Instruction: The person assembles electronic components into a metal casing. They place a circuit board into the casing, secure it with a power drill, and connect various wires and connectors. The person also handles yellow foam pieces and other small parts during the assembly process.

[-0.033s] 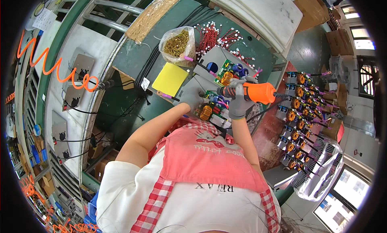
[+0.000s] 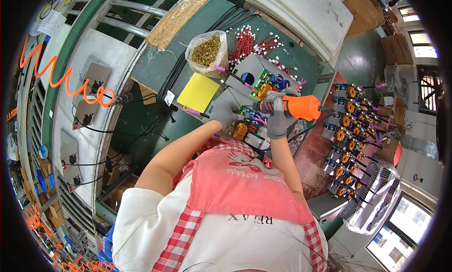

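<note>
An orange electric screwdriver [image 2: 303,107] with a dark front end is gripped in my right hand [image 2: 278,119], which wears a grey glove. The tool lies across a circuit board unit [image 2: 241,130] with a copper-wound coil, its front end pointing left over the board. My left hand [image 2: 225,114], also gloved, rests at the left end of this board with its fingers closed; what they pinch is hidden. Just beyond lies a second circuit board [image 2: 265,86] on a grey metal plate. A black cable with a ring terminal [image 2: 195,112] sticks out beside my left hand.
A clear bag of brass-coloured small parts [image 2: 205,53] and a yellow pad [image 2: 198,92] lie on the green bench. Red wire bundles [image 2: 244,44] are at the back. Several finished-looking boards [image 2: 346,133] stand in rows at right. White panels [image 2: 310,13] are stacked beyond.
The screwdriver's orange rear end has shifted very slightly up and left with my right hand. My left hand has not visibly moved.
</note>
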